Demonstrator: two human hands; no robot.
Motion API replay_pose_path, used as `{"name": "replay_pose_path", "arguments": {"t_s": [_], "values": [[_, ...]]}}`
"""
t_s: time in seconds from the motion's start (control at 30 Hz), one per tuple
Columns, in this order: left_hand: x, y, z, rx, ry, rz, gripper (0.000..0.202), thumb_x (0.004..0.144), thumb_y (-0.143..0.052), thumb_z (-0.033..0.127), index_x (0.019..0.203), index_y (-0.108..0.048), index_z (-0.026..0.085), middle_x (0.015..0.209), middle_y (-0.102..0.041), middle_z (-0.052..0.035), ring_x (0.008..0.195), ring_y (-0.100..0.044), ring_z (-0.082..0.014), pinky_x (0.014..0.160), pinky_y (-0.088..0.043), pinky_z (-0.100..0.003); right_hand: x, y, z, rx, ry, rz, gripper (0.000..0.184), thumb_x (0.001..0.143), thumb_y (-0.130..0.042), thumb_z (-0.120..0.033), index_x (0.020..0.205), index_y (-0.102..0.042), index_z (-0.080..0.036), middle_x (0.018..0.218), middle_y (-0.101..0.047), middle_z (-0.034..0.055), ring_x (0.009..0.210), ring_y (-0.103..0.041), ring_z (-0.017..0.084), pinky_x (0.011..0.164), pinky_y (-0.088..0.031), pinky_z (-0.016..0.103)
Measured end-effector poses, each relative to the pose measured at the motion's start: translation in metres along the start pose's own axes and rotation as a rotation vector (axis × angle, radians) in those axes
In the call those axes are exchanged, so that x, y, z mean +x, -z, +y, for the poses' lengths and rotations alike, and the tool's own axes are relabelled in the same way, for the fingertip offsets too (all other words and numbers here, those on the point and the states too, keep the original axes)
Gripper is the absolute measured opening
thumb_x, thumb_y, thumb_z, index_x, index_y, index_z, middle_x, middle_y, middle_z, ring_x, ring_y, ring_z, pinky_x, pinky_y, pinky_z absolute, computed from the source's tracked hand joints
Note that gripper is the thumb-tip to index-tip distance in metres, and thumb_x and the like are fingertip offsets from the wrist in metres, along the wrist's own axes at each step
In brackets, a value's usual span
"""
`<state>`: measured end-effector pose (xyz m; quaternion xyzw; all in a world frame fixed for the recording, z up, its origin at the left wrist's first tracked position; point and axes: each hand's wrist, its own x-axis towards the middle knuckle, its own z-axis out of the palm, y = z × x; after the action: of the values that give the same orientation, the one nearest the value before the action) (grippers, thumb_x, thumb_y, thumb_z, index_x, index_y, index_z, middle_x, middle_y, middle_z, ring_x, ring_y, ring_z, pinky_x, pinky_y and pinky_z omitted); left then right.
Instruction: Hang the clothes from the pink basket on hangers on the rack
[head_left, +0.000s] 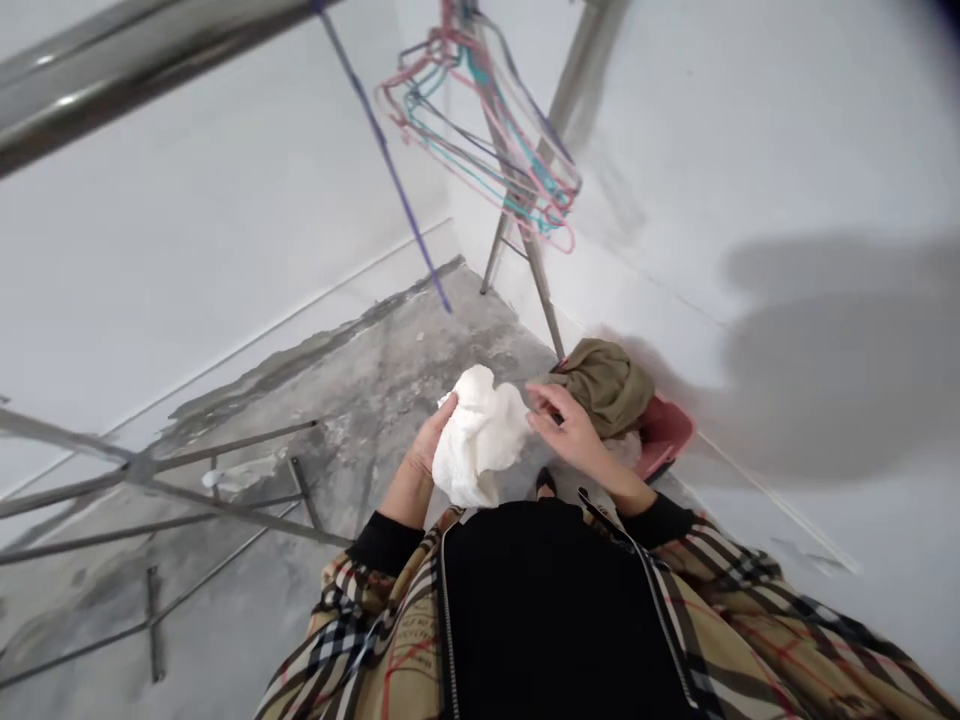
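A bunched white cloth (480, 440) hangs in front of my body at waist height. My left hand (433, 435) grips its left side, the thumb lying over the fabric and the other fingers hidden behind it. Just to the right of the cloth is my right hand (568, 428), its fingers bent and spread apart, holding nothing that I can see. Its fingertips come close to the cloth's right edge; whether they touch it I cannot tell. What kind of garment or cloth it is does not show.
Pink, teal and dark hangers (487, 130) hang in a bunch from a metal rack (150, 60) overhead. One purple hanger (386, 150) hangs apart. A red basket (670, 437) with an olive garment (611, 385) stands by the right wall. Crossed metal bars (142, 468) stand at left.
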<state>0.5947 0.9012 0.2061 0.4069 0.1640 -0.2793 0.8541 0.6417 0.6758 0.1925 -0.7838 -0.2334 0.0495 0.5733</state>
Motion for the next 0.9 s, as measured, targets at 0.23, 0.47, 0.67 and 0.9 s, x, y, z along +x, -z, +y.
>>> {"name": "replay_pose_path", "arguments": {"t_s": [0.23,0.47,0.67,0.9], "values": [[-0.048,0.039,-0.002,0.232,-0.172,0.012,0.060,0.079,-0.054,0.069,0.097,-0.069,0.014,0.090,-0.074,-0.0123,0.088,-0.070,-0.0312,0.083,-0.053,-0.045,0.038,-0.062,-0.059,0.129,0.290,-0.415,0.029,0.087,-0.057,-0.047,0.091,-0.069,-0.021,0.104,-0.066,0.0089,0.102,-0.061,0.023,0.092,-0.045,0.037],[-0.084,0.079,-0.007,0.488,-0.340,0.102,0.051,0.073,-0.070,0.057,0.104,-0.069,0.016,0.096,-0.073,-0.0089,0.085,-0.066,-0.0225,0.077,-0.050,-0.034,0.044,-0.094,-0.122,0.020,0.179,-0.363,0.019,0.087,-0.050,-0.031,0.083,-0.063,-0.018,0.078,-0.063,-0.0005,0.075,-0.057,0.014,0.070,-0.041,0.025],[-0.114,0.067,-0.015,0.522,-0.911,0.486,0.043,0.084,-0.062,0.051,0.113,-0.062,0.019,0.113,-0.065,-0.0086,0.103,-0.060,-0.0196,0.092,-0.046,-0.032,0.041,-0.117,-0.153,-0.020,0.115,-0.327,0.020,0.083,-0.055,-0.032,0.071,-0.061,-0.017,0.068,-0.057,-0.0023,0.067,-0.051,0.011,0.064,-0.037,0.024],[-0.093,0.076,-0.020,0.998,-1.002,0.639,0.054,0.077,-0.071,0.042,0.125,-0.055,0.020,0.116,-0.065,-0.0098,0.101,-0.060,-0.0224,0.091,-0.046,-0.036,0.037,-0.124,-0.166,0.429,-0.243,-0.280,0.027,0.076,-0.066,-0.043,0.072,-0.060,-0.017,0.062,-0.058,-0.0028,0.056,-0.053,0.010,0.054,-0.040,0.023]]}}
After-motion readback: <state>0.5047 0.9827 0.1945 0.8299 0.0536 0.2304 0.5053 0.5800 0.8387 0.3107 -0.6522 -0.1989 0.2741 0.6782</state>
